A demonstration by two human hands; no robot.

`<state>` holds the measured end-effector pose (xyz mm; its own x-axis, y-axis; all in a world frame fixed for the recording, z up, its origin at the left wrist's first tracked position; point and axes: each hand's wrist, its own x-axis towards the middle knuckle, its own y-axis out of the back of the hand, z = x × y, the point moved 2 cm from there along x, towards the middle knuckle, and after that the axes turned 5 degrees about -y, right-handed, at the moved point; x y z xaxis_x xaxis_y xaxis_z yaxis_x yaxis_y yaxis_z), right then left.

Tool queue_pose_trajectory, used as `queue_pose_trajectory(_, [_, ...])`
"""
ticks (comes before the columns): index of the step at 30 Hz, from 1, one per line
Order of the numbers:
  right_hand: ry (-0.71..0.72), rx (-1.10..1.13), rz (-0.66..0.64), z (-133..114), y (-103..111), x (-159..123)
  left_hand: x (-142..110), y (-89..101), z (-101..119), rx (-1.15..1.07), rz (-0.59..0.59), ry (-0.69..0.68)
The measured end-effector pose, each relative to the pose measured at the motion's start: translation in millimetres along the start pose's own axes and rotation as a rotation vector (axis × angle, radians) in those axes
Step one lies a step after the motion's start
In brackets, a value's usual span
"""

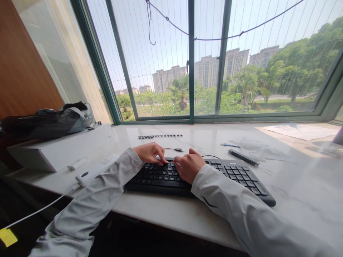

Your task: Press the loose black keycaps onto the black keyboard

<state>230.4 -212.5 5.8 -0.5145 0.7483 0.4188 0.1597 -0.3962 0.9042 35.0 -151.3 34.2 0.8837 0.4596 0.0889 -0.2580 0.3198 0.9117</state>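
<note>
Two bare hands work at a long black plastic keyboard (166, 183) lying on the white marbled surface (209, 139). The left hand (151, 153), thumb and fingers drawn close, touches its upper keys; the right hand (190, 166) curls narrowly over the middle ones (whether either grips a small piece, I cannot tell). Beyond them sit small black keycap-like pieces (160, 136) in a line, with a dark cable plug (179, 150) nearer.

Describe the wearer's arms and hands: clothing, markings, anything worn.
Long, loose, wrinkled light-grey sleeves: left sleeve, right sleeve. Right one has a dark curved mark near the cuff. Left hand and right hand ungloved.
</note>
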Motion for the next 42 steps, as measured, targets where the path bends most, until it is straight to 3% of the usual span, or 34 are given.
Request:
queue_pose_trajectory(9, [0.03, 0.001, -0.01, -2, 1, 1, -5, 2.7, -3, -0.071, 0.055, 0.183])
queue_pose_trajectory(21, [0.136, 0.13, -0.037, -18, 2, -4, -7, 0.1, -20, -0.145, 0.066, 0.286])
queue_pose_trajectory(29, [0.124, 0.142, -0.069, -16, 0, -2, -5, 1.4, -12, -0.212, 0.012, 0.395])
queue_pose_trajectory(42, [0.105, 0.145, -0.104, -17, -2, -1, -5, -4.1, -27, -0.246, -0.038, 0.511])
